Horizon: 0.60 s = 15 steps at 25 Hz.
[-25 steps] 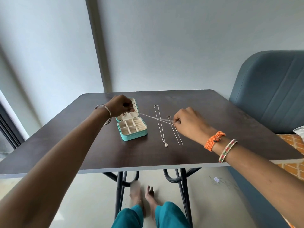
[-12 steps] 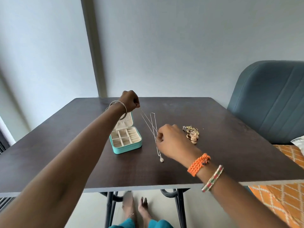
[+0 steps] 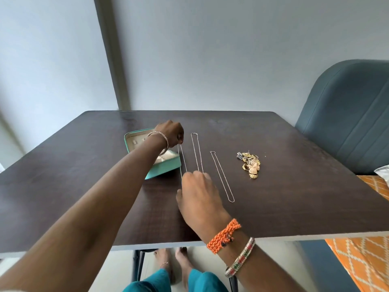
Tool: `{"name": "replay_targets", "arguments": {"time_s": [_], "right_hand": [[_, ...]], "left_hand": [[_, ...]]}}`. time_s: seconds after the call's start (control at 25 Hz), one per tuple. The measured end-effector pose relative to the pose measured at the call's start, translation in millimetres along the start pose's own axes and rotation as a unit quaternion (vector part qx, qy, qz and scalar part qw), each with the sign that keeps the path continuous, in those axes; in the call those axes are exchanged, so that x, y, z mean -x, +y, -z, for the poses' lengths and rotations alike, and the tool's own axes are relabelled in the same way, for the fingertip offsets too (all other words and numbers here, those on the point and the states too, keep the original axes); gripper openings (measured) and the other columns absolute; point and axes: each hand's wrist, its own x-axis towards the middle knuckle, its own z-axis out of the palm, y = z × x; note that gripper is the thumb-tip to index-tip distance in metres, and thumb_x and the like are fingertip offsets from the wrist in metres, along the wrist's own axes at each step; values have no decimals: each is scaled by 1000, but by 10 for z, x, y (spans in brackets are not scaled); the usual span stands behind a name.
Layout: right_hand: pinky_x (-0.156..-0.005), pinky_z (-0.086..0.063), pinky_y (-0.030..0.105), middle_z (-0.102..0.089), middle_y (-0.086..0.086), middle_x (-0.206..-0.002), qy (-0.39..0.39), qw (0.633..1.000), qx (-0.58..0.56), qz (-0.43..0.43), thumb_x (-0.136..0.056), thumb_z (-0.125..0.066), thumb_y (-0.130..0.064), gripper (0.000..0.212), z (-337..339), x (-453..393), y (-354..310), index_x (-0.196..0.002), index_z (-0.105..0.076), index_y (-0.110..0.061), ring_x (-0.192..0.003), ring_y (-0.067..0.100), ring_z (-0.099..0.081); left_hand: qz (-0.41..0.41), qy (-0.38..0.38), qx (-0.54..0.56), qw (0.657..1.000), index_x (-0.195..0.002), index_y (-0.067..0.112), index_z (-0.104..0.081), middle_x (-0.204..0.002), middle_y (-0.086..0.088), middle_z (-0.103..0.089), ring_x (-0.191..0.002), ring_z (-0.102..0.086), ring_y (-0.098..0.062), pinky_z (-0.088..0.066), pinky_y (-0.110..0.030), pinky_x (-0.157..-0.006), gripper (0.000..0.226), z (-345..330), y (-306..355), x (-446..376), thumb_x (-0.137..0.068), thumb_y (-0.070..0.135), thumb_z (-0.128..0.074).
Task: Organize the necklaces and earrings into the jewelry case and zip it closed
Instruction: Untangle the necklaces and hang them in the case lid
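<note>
A teal jewelry case (image 3: 163, 172) lies open on the dark table (image 3: 294, 197), its cream compartments partly hidden by my left forearm. My left hand (image 3: 171, 133) pinches the far end of a thin silver necklace (image 3: 182, 160) just right of the case. My right hand (image 3: 196, 192) holds that chain's near end, stretching it straight. A second silver necklace (image 3: 197, 151) lies beside it, its near end hidden under my right hand. A third silver necklace (image 3: 222, 177) lies further right. A heap of gold earrings (image 3: 250, 165) sits to the right of the chains.
A blue-grey padded chair (image 3: 347, 123) stands at the table's right side, with an orange patterned cloth (image 3: 364, 260) below it. A grey wall rises behind the table. My bare feet (image 3: 170, 262) show under the near edge.
The held chain went from slanting across the other necklaces to lying straight beside the case. My right hand drew nearer to me; my left hand dropped lower. The camera tilted, showing the earrings.
</note>
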Motion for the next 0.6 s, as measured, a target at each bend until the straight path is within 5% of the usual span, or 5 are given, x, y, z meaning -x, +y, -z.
{"name": "replay_targets", "arguments": {"time_s": [0.16,0.32,0.44,0.52,0.6], "right_hand": [[-86,-42,33,-56,12,-115,24,1000,-1,5,-94,-51,-13,19,12,18,30,-110,-58,-5,-109,28,-50],[-60,-33,28,-57,13,-76,59,993,-86,-48,-90,-51,-12,22,20,28,161,-68,-53,-10,-72,29,-55],[-52,-31,32,-42,7,-50,109,977,-179,-51,-86,-52,-10,36,-52,82,211,-51,-45,-9,-50,25,-39],[-54,-40,34,-58,10,-53,179,951,-247,-46,-86,-58,-10,29,-57,111,225,-58,-62,-4,-53,26,-52],[-59,-47,25,-70,4,-66,249,910,-326,-56,-86,-63,-12,16,10,143,198,-74,-72,-6,-60,12,-62]], "left_hand": [[-7,11,-3,1000,-87,17,-72,-94,-5,-71,-94,-62,-28,-46,-32,-81,23,-11,-17,15,-80,5,-53],[23,49,177,983,-83,5,-65,-85,-13,-67,-80,-63,-25,-47,-31,-73,17,167,37,52,-84,0,-49],[55,50,488,869,-74,10,-51,-73,-8,-59,-52,-62,-6,-50,-24,-52,25,499,241,259,-93,-4,-42],[22,43,606,794,-74,10,-49,-71,-7,-55,-52,-61,-8,-52,-21,-55,27,728,388,458,-93,-8,-39],[-23,54,626,778,-77,10,-52,-73,-6,-54,-56,-56,-11,-51,-22,-60,24,939,530,680,-93,-5,-43]]}}
